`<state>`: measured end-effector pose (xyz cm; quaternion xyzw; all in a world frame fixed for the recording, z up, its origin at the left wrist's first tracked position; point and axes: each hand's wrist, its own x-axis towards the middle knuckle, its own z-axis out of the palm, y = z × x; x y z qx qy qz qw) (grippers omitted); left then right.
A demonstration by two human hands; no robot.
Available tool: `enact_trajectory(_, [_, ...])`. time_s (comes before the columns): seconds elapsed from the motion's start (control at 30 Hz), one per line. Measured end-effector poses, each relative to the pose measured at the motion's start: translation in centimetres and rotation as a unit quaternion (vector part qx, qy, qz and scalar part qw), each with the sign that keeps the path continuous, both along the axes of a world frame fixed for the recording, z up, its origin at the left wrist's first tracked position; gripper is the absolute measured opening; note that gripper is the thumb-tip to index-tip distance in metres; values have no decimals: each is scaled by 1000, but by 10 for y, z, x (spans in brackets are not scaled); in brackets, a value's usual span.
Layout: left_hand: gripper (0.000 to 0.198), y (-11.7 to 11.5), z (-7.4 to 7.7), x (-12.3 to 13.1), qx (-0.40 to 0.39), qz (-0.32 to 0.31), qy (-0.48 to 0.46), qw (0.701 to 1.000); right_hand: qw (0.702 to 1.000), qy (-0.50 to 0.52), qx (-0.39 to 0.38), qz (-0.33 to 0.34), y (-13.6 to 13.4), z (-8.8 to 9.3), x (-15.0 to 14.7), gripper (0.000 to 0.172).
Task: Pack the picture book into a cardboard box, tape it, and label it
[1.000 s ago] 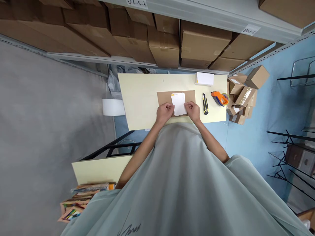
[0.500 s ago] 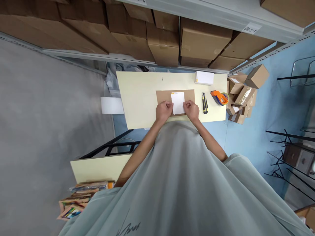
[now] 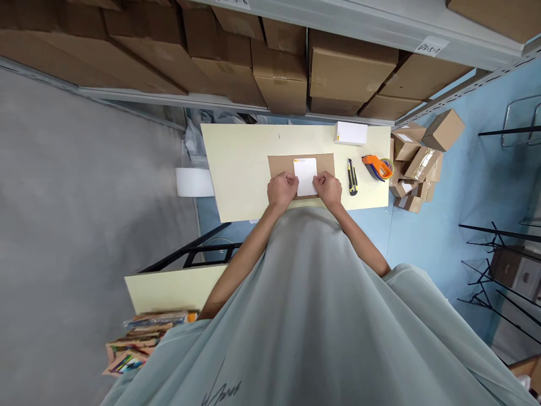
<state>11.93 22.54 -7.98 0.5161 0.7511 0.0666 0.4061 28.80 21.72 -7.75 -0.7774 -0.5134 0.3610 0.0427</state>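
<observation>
A white card or label (image 3: 305, 176) with a small orange mark at its top lies over a flat brown cardboard piece (image 3: 280, 164) on the pale yellow table (image 3: 240, 169). My left hand (image 3: 282, 190) pinches the white card at its lower left edge. At the lower right edge, my right hand (image 3: 328, 189) pinches it with thumb and fingers. Right of the cardboard are a black and yellow utility knife (image 3: 352, 177) and an orange and blue tape dispenser (image 3: 377, 167). Near the table's back edge sits a white box (image 3: 351, 133).
Shelves with brown boxes (image 3: 353, 67) run along the far side, above the table. Small cartons (image 3: 418, 163) are piled right of the table. A white cylinder (image 3: 194, 182) stands at its left. Black metal legs (image 3: 211, 248) and stacked packets (image 3: 156, 332) show lower left.
My right hand has shifted very slightly left along the white card. The whole view has moved a little; the other things lie as before.
</observation>
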Motion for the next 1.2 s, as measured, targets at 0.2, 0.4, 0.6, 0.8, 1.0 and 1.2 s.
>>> enact_trajectory(0.2, [19,1,2,3,-6,-12,28,1000,1000,-10,1,8,0,0,0,17])
enact_trajectory(0.4, [18,-1,2,4,-5,-11,35,999,1000,-19,1,17,-1,-3,1,17])
enact_trajectory(0.6, [17,0,-3,3,2,-15,39,999,999,-5,25,19,-2,-12,4,16])
enact_trajectory(0.8, [20,-8,-17,-9,45,-44,10,998,998,18,42,45,-10,-18,11,14])
enact_trajectory(1.0, [61,-27,-30,-22,236,-214,-28,947,958,-7,151,243,-30,-19,25,51])
enact_trajectory(1.2, [78,-40,-47,-25,202,-389,-29,898,897,-7,158,413,-39,-36,41,68])
